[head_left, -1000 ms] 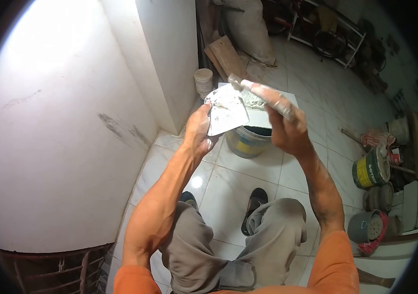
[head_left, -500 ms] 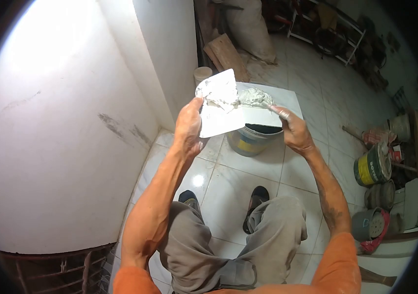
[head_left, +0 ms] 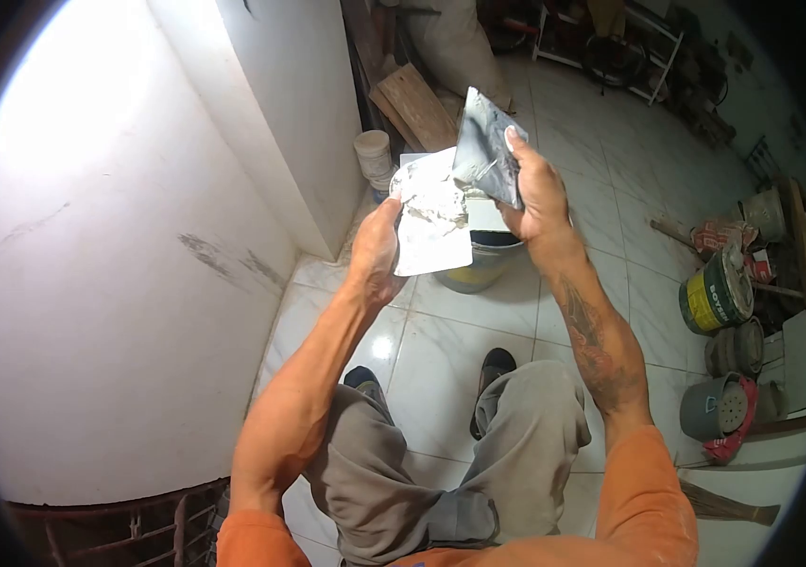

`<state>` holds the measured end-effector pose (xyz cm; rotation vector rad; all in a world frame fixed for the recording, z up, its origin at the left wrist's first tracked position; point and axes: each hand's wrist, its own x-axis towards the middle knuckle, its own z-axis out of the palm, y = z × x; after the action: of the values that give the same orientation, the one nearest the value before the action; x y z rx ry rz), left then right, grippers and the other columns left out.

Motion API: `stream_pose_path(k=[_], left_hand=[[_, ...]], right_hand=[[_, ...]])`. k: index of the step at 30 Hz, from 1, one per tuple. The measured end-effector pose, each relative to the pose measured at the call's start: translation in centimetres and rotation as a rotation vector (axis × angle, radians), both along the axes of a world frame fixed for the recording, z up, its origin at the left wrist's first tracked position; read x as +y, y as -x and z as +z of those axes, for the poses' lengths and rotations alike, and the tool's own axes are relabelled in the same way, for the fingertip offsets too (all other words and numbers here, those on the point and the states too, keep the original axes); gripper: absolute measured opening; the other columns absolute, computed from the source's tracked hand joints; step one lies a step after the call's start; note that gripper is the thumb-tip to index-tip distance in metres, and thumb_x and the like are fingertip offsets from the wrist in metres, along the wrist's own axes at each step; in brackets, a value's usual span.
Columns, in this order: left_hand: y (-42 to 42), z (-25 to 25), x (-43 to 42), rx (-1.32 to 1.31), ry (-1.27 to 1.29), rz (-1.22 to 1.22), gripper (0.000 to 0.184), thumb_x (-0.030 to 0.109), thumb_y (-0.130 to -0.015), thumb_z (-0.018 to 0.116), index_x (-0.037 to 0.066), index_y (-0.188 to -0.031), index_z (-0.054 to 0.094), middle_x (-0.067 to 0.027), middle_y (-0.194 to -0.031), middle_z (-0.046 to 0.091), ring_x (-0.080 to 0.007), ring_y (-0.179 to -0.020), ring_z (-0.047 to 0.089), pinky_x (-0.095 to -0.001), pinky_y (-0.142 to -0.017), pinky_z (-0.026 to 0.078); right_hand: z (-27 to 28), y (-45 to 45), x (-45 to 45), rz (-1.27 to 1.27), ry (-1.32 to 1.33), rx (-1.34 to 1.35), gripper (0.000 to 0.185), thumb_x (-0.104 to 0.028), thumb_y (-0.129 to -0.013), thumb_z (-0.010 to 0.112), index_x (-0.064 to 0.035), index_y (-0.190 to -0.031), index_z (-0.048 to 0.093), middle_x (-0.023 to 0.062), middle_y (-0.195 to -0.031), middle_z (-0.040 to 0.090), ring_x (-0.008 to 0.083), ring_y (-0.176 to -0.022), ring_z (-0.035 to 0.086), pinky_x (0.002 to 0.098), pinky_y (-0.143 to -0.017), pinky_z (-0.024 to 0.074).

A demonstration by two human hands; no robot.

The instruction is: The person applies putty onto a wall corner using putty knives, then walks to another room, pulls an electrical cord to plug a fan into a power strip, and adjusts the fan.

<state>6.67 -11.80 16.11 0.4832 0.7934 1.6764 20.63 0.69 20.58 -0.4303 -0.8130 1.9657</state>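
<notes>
My left hand (head_left: 377,248) is closed on a white plate (head_left: 433,248) with rough whitish paste across its upper part. My right hand (head_left: 540,194) grips a grey flat blade (head_left: 490,146), tilted upright, its left edge meeting or overlapping the white plate's upper right side. Beneath both, a white board (head_left: 490,215) lies across a bucket (head_left: 480,269) with a yellow patch. The plate and blade hide much of the board, and any paste on it is mostly out of sight.
To the left rises a white wall (head_left: 110,283) with dark smudges. White tubs (head_left: 373,146), wooden boards (head_left: 417,109) and a sack (head_left: 455,52) stand behind the bucket. On the right are a green and yellow bucket (head_left: 705,302), a grey pot (head_left: 705,411) and a broom (head_left: 724,506).
The blade in my right hand has swung up from edge-on over the board, its broad face now showing beside the plate. My left hand's plate has turned slightly. The view has shifted a little.
</notes>
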Motion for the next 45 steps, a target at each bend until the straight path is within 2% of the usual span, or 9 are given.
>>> stream_pose_path(k=[7,15,19,22,26,32,35,41,45], left_hand=[[0.1,0.0,-0.4,-0.036,-0.07,0.028,0.038,0.02,-0.097,0.034,-0.008,-0.123,0.043,-0.0177,-0.111,0.06,-0.0248,-0.093,0.065,-0.0369,-0.081,0.056],[1.2,0.5,-0.7,-0.18,-0.047,0.087,0.036,0.019,-0.099,0.032,-0.008,-0.12,0.043,-0.0191,-0.109,0.061,-0.0247,-0.09,0.067,-0.0354,-0.076,0.059],[1.2,0.6,-0.8,-0.252,-0.039,0.078,0.032,0.018,-0.099,0.034,-0.007,-0.114,0.046,-0.0179,-0.102,0.064,-0.0225,-0.078,0.069,-0.0317,-0.066,0.061],[1.9,-0.4,-0.7,-0.284,-0.114,-0.009,0.034,0.018,-0.1,0.033,-0.009,-0.119,0.043,-0.0191,-0.109,0.061,-0.0246,-0.095,0.065,-0.0383,-0.082,0.057],[0.9,1.7,-0.9,-0.341,-0.106,0.098,0.028,0.015,-0.099,0.035,-0.007,-0.109,0.048,-0.0177,-0.095,0.065,-0.0212,-0.073,0.069,-0.0286,-0.058,0.06],[2.5,2.4,-2.3,-0.237,-0.117,0.133,0.03,0.016,-0.099,0.032,-0.007,-0.11,0.047,-0.0179,-0.096,0.065,-0.0205,-0.072,0.069,-0.0275,-0.058,0.06],[1.9,2.0,-1.3,-0.214,-0.087,0.113,0.03,0.015,-0.098,0.032,-0.008,-0.109,0.047,-0.0176,-0.095,0.065,-0.0202,-0.07,0.069,-0.0264,-0.056,0.06],[1.2,1.9,-1.4,-0.202,-0.088,0.06,0.03,0.014,-0.097,0.034,-0.008,-0.111,0.048,-0.0162,-0.093,0.065,-0.0204,-0.074,0.068,-0.0305,-0.063,0.061],[2.0,1.5,-1.0,-0.09,0.049,0.105,0.035,0.016,-0.097,0.033,-0.011,-0.117,0.044,-0.0182,-0.102,0.063,-0.0241,-0.084,0.067,-0.0338,-0.073,0.059]], right_hand=[[-4.7,1.6,2.1,-0.212,0.011,-0.111,0.025,-0.018,-0.094,0.055,0.0053,-0.104,0.056,0.0101,-0.096,0.061,0.0189,-0.084,0.062,0.0331,-0.077,0.0527],[1.3,-2.1,-1.8,-0.281,-0.331,0.071,0.014,-0.009,-0.092,0.055,0.0041,-0.096,0.057,0.0054,-0.089,0.061,0.0121,-0.078,0.059,0.0263,-0.07,0.0495],[-0.2,-3.1,-4.4,-0.409,-0.741,-0.336,0.009,-0.008,-0.092,0.055,0.001,-0.092,0.058,0.0015,-0.082,0.059,0.0098,-0.073,0.056,0.027,-0.071,0.0476],[0.3,-2.9,-7.5,-0.591,-1.139,-0.711,0.009,-0.004,-0.091,0.054,0.0,-0.097,0.06,0.0037,-0.079,0.064,0.0148,-0.067,0.06,0.0306,-0.069,0.0501],[-1.8,-2.6,-6.4,-0.386,-1.689,-0.347,0.028,0.002,-0.086,0.054,-0.0002,-0.114,0.059,0.0185,-0.117,0.061,0.0318,-0.114,0.058,0.0377,-0.1,0.0423],[-4.9,-6.2,-2.7,-0.37,-1.579,-0.734,0.032,0.007,-0.085,0.052,0.0023,-0.116,0.056,0.0204,-0.118,0.059,0.0347,-0.109,0.059,0.039,-0.094,0.0471],[-0.5,-5.2,-5.2,-0.418,-1.34,-0.72,0.037,0.012,-0.082,0.05,0.0035,-0.117,0.055,0.0205,-0.118,0.059,0.0363,-0.108,0.059,0.0393,-0.092,0.0487],[0.4,-1.4,-6.1,-0.389,-1.895,-0.496,0.054,0.013,-0.073,0.055,-0.0005,-0.125,0.051,0.0182,-0.127,0.054,0.0335,-0.119,0.053,0.0436,-0.103,0.0408],[-3.4,-4.6,-1.7,-0.326,-1.95,-0.718,0.058,0.012,-0.071,0.055,-0.0012,-0.127,0.051,0.0178,-0.128,0.054,0.0317,-0.122,0.051,0.046,-0.105,0.0377]])
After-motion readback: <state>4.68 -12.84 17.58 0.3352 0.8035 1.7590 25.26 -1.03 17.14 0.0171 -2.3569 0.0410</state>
